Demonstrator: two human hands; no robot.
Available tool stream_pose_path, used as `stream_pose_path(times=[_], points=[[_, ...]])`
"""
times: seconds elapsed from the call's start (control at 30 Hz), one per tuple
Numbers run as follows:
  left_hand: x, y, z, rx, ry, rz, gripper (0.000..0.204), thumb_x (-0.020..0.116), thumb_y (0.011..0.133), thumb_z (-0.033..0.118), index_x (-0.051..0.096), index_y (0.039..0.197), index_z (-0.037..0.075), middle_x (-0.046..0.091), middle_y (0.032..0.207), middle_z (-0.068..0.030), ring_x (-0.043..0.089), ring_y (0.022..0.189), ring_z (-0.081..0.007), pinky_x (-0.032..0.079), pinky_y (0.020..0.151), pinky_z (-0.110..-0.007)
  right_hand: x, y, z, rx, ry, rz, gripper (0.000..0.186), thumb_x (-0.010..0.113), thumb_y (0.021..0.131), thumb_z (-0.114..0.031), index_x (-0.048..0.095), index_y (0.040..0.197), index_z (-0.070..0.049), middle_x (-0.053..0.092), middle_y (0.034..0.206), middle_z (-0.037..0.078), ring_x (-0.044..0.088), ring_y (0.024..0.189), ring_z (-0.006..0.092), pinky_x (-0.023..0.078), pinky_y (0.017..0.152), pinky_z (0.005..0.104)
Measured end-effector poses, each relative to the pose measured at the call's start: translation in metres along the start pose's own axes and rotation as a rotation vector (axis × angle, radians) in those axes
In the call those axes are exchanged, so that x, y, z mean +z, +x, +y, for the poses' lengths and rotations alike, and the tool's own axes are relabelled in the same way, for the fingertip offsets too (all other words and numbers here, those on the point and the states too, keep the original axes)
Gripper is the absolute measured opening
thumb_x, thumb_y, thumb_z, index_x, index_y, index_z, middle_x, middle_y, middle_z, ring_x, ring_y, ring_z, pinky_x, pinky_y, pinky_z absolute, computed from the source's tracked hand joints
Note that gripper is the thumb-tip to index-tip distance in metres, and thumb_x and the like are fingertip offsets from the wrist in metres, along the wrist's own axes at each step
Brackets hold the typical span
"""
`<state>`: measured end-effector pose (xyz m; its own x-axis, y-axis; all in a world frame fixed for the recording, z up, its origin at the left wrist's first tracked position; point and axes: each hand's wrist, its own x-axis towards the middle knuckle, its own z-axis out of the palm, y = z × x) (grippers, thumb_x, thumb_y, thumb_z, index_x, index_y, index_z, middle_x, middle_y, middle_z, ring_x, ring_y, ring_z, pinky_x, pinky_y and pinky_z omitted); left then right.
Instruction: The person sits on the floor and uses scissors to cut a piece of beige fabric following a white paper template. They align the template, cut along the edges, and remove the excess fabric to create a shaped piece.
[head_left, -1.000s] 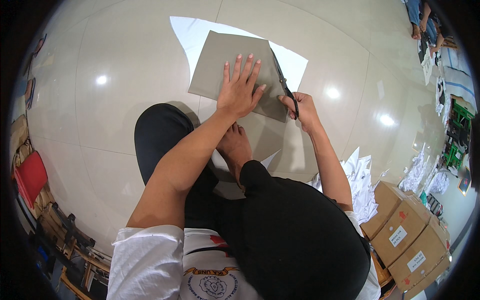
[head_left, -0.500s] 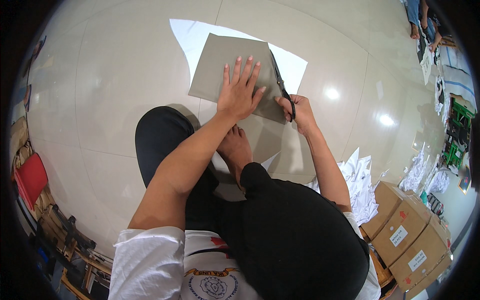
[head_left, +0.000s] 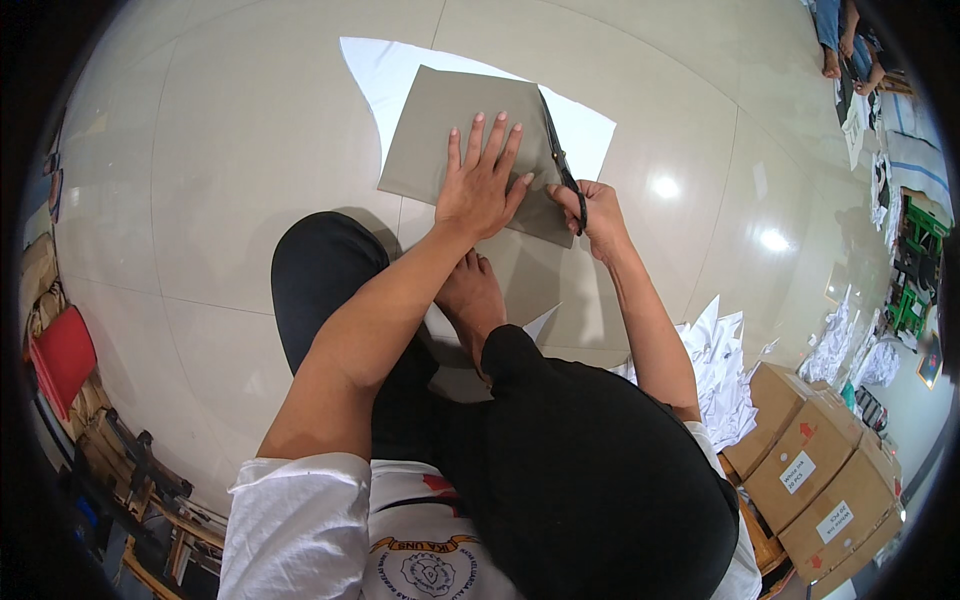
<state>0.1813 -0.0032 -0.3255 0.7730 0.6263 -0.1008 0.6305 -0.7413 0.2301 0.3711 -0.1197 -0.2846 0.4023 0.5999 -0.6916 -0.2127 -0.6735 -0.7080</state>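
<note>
My left hand lies flat, fingers spread, on a grey-brown flat sheet and presses it down. Beneath that sheet a larger white piece, which looks like cloth, sticks out at the far side, left and right. Black scissors are gripped in my right hand, fingers and thumb in the handles. Their blades run along the right edge of the grey-brown sheet and point away from me, over the white piece. Whether the blades are cutting into the white piece, I cannot tell.
My bare foot rests just in front of the sheet, beside my bent black-trousered knee. White scraps are heaped at my right, near cardboard boxes. A red object stands far left. Another person's legs show far right.
My right hand and the scissors have shifted very slightly forward along the sheet's edge. My left hand stays in place.
</note>
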Motion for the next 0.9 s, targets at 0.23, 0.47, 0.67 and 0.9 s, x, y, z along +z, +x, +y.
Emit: stream_pose_path(times=[0.23, 0.47, 0.67, 0.9], points=[[-0.002, 0.0, 0.0, -0.004, 0.002, -0.004, 0.079, 0.035, 0.118, 0.058, 0.016, 0.181, 0.015, 0.013, 0.187, -0.0122, 0.009, 0.172, -0.0383, 0.012, 0.138, -0.065, 0.005, -0.001, 0.003, -0.008, 0.028, 0.004, 0.035, 0.09, 0.093, -0.026, 0.064, 0.075, -0.011, 0.06, 0.061, -0.001, 0.052, 0.047, 0.0082, 0.038, 0.046, 0.0255], [-0.002, 0.001, 0.0, -0.001, -0.005, 0.022, 0.079, 0.036, 0.118, 0.058, 0.018, 0.181, 0.014, 0.014, 0.186, -0.0126, 0.011, 0.172, -0.039, 0.013, 0.137, -0.066, 0.006, -0.001, 0.003, 0.001, 0.022, 0.006, 0.034, 0.09, 0.094, -0.027, 0.065, 0.075, -0.011, 0.06, 0.062, -0.002, 0.052, 0.047, 0.0082, 0.038, 0.046, 0.0254], [0.0, 0.0, -0.001, 0.014, -0.088, 0.068, 0.077, 0.044, 0.117, 0.051, 0.02, 0.18, 0.014, 0.018, 0.186, -0.0138, 0.014, 0.171, -0.0408, 0.013, 0.137, -0.067, 0.009, 0.002, -0.003, -0.001, 0.025, 0.009, 0.037, 0.09, 0.091, -0.028, 0.062, 0.075, -0.01, 0.059, 0.06, 0.0, 0.052, 0.047, 0.0104, 0.037, 0.045, 0.0276], [-0.001, 0.0, -0.001, 0.007, -0.062, 0.044, 0.077, 0.043, 0.117, 0.051, 0.019, 0.18, 0.015, 0.016, 0.186, -0.0131, 0.013, 0.172, -0.0402, 0.013, 0.137, -0.066, 0.012, 0.01, -0.004, -0.023, 0.048, 0.011, 0.037, 0.09, 0.09, -0.028, 0.062, 0.075, -0.009, 0.06, 0.061, 0.0, 0.052, 0.047, 0.0106, 0.037, 0.046, 0.0277]])
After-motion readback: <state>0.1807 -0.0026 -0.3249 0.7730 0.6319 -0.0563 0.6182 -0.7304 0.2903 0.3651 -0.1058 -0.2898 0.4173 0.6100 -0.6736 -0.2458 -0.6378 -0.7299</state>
